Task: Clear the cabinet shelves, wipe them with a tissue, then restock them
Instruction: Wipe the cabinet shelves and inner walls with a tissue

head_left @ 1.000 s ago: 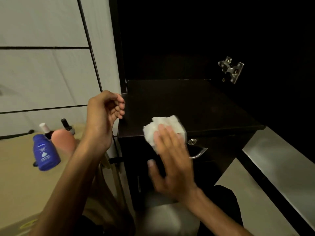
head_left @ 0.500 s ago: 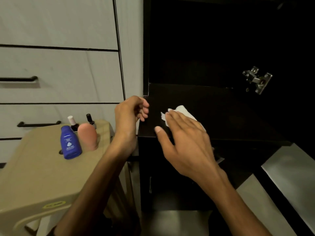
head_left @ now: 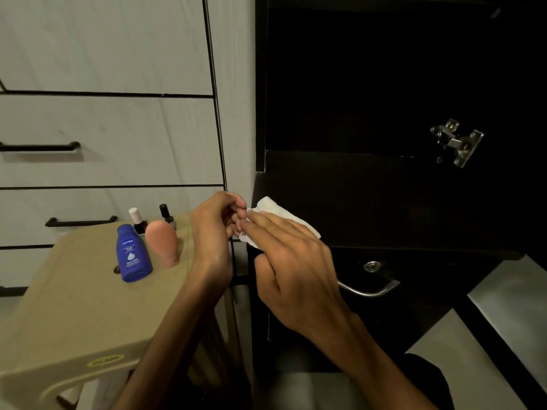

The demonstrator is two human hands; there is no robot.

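A dark cabinet shelf (head_left: 384, 202) lies bare in the open black cabinet. A white tissue (head_left: 272, 210) rests on the shelf's front left corner. My right hand (head_left: 293, 261) lies flat on the tissue, pressing it down with spread fingers. My left hand (head_left: 216, 229) hovers at the shelf's left edge with its fingers curled, touching the right fingertips. On a beige stool (head_left: 74, 306) to the left stand a blue Nivea bottle (head_left: 133, 253), a pink rounded item (head_left: 162, 242) and two small nail polish bottles (head_left: 136, 217).
White drawers with black handles (head_left: 80, 221) fill the wall behind the stool. A metal hinge (head_left: 455, 142) sits on the cabinet's right inner wall. Below the shelf is a drawer front with a lock (head_left: 372, 266) and a metal handle (head_left: 370, 290).
My right hand has slid the tissue from the shelf's front middle to its front left corner, up against my left hand. The view has shifted left.
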